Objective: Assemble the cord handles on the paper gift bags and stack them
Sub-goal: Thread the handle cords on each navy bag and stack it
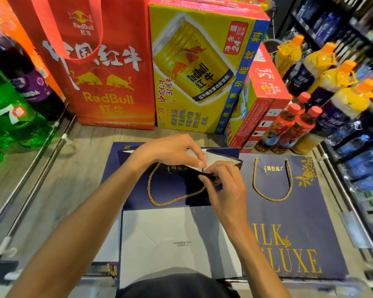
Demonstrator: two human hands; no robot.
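Surface: pale wood-look shelf top (pixel 73 179), metal rails along its 9 and 3 o'clock edges.
Middle bag: navy paper bag (pixel 174 183) lying flat at centre, mouth toward 12 o'clock, its white folded base (pixel 170 229) toward 6 o'clock.
Cord on middle bag: gold twisted cord (pixel 172 201) hangs in a loop on the front panel. One end is at the rim at 10 o'clock of the loop; the other runs up under the right hand.
Left hand: left hand (pixel 170 152) sits over the mouth of the middle bag, fingers curled, thumb and forefinger tips pinched together at the rim. What lies between the tips is too small to tell.
Right hand: right hand (pixel 224 186) is just at 5 o'clock of the left, thumb and fingers pinching the dark folded rim of the middle bag.
Second bag: matching navy bag (pixel 299 211) flat at 3 o'clock, touching the middle bag, with its gold handle (pixel 271 198) fitted at both ends.
Behind, 11 o'clock: red carrier bag (pixel 108 82), upright.
Behind, 12 o'clock: yellow drinks carton (pixel 194 72), tilted.
Behind, 1 o'clock: red carton (pixel 265 89) leaning on the yellow one.
At 2 o'clock: orange-capped bottles (pixel 323 67); red-capped bottles (pixel 289 125) in front of them.
At 9 o'clock: green bottle (pixel 13 112).
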